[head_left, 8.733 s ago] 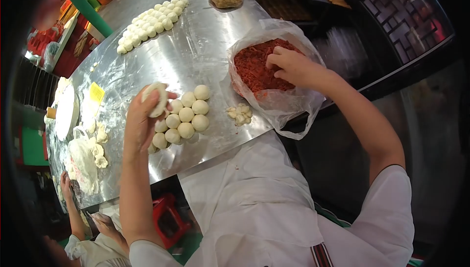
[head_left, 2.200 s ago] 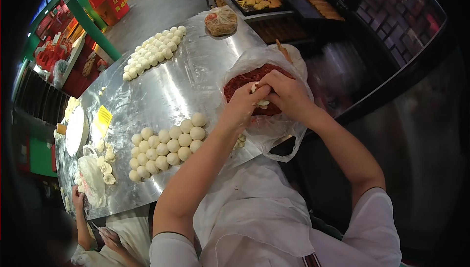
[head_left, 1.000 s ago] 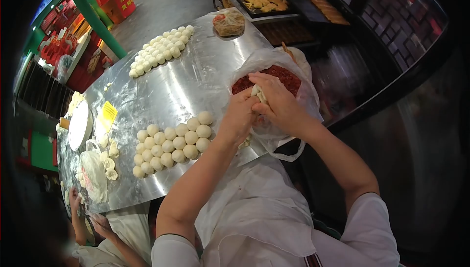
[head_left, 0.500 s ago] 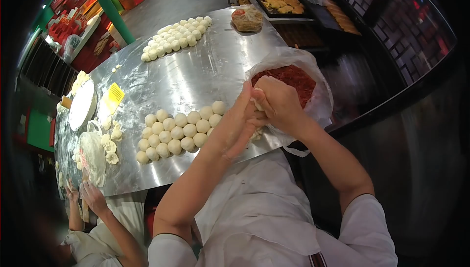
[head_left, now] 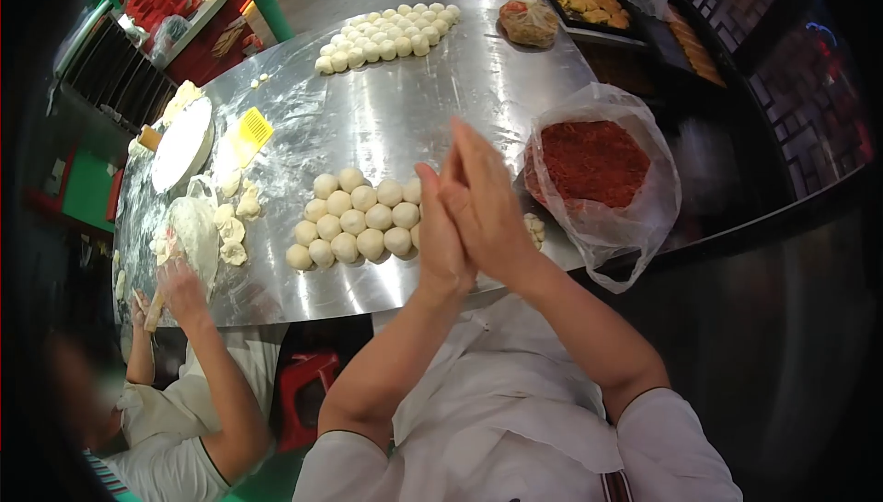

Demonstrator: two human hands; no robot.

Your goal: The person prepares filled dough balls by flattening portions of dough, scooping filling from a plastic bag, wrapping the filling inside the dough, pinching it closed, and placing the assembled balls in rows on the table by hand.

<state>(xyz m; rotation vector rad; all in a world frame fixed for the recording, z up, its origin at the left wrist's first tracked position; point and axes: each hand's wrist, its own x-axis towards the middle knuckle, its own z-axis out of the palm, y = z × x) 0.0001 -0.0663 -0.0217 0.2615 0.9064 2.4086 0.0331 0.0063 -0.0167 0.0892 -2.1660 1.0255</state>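
Head view: left hand [head_left: 441, 244] and right hand [head_left: 489, 207] pressed palm to palm above worktop [head_left: 386, 125]; anything between them hidden. Dough balls [head_left: 371, 243] sit in close rows at nine o'clock from hands, second batch [head_left: 386, 39] at eleven; both look shaped, though whether filled cannot be told. Plastic bag [head_left: 635, 235] at two o'clock holds ample red mix [head_left: 593, 166], and loose dough pieces [head_left: 233, 253] lie farther off at nine: work seemingly unfinished.

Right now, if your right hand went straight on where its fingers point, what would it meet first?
Likely the far dough balls, though how high the right hand hovers is unclear.
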